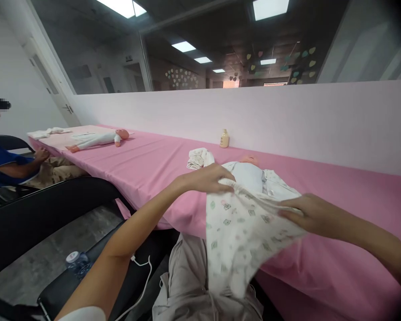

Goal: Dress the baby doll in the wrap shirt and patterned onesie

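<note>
A white baby garment [235,236] printed with small green and grey figures hangs between my two hands over the table's front edge. My left hand [210,178] pinches its upper left edge, and my right hand [304,213] grips the upper right side, fingers closed on the fabric. The garment's lower end drops in front of my lap. Just behind it a baby doll [245,174] in pale clothing lies on the pink-covered table [147,165], partly hidden by the cloth and my hands. More printed fabric [277,182] lies at the doll's right side.
A folded white printed cloth [198,158] and a cream bottle [224,138] stand behind my left hand. Further left lie another doll [102,139] and white cloths [50,132]. A seated person [6,160] is there. A chair [53,205] holds a water bottle [77,263] and white cable.
</note>
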Tool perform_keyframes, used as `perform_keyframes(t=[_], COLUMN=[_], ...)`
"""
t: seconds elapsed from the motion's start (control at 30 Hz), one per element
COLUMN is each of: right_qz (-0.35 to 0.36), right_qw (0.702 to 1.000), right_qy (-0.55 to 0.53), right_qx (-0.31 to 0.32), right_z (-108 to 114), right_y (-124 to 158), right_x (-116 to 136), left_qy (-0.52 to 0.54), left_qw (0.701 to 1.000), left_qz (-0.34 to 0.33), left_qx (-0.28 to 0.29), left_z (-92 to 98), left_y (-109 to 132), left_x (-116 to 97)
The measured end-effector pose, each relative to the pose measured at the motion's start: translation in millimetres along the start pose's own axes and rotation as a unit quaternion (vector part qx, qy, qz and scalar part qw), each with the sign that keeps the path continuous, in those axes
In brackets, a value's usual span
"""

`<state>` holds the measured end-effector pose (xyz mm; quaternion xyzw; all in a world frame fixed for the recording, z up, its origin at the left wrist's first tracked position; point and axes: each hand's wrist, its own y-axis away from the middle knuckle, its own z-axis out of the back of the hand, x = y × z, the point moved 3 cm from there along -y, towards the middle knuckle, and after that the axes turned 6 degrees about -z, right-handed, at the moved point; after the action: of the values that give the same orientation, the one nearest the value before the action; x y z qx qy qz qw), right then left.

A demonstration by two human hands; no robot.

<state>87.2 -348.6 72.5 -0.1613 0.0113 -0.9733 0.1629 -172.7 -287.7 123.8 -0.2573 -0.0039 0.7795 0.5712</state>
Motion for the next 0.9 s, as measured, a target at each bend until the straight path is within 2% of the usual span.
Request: perform_keyframes(t=[0.03,0.1,0.23,0.33,0.4,0.47,0.5,0.57,0.67,0.73,0.77,0.83,0.9], right_qz=[0.001,0.000,0.035,-0.015,-0.063,-0.102,-0.117,-0.137,-0.130,-0.101,-0.083,-0.058,-0.059], right_qw=[1.000,0.999,0.978,0.939,0.907,0.875,0.862,0.848,0.874,0.899,0.907,0.916,0.913], right_qy=[0.013,-0.012,-0.203,-0.333,-0.399,-0.451,-0.469,-0.483,-0.452,-0.422,-0.411,-0.398,-0.403], right_qx=[0.002,-0.036,-0.042,-0.081,-0.116,-0.141,-0.154,-0.167,-0.123,-0.059,-0.028,0.010,-0.008], right_z=[-1.2,-0.9,-12.1,-27.1,-35.3,-41.2,-43.9,-51.2,-68.8,-81.2,-86.2,-91.6,-90.4], right_y=[-10.0,-25.9,-51.1,-79.7,-104.6,-130.7,-142.7,-162.4,-178.4,-181.5,-181.7,-182.1,-183.9], right_x=[4.3,15.0,42.4,45.4,34.0,15.9,6.1,-10.4,-20.1,-17.3,-14.6,-10.4,-10.8], left_qy=[0.003,0.037,0.087,0.134,0.202,0.277,0.312,0.389,0.541,0.619,0.641,0.663,0.672], left_qw=[1.000,0.998,0.986,0.972,0.960,0.939,0.925,0.886,0.786,0.715,0.689,0.661,0.656], left_qz=[0.000,0.012,0.046,0.067,0.115,0.174,0.199,0.225,0.220,0.217,0.221,0.229,0.228], left_qx=[-0.013,-0.046,-0.131,-0.183,-0.156,-0.103,-0.088,-0.111,-0.202,-0.244,-0.257,-0.268,-0.256], left_z=[-3.3,-10.9,-22.2,-24.4,-30.4,-44.1,-53.4,-75.0,-109.7,-127.6,-133.7,-140.2,-142.1], left_y=[-6.0,-17.8,-39.1,-45.9,-44.4,-39.8,-37.4,-34.7,-37.7,-41.3,-42.3,-42.0,-38.7], left_x=[5.4,12.7,25.3,51.2,81.1,116.4,134.1,166.5,200.0,211.1,213.9,215.7,214.4])
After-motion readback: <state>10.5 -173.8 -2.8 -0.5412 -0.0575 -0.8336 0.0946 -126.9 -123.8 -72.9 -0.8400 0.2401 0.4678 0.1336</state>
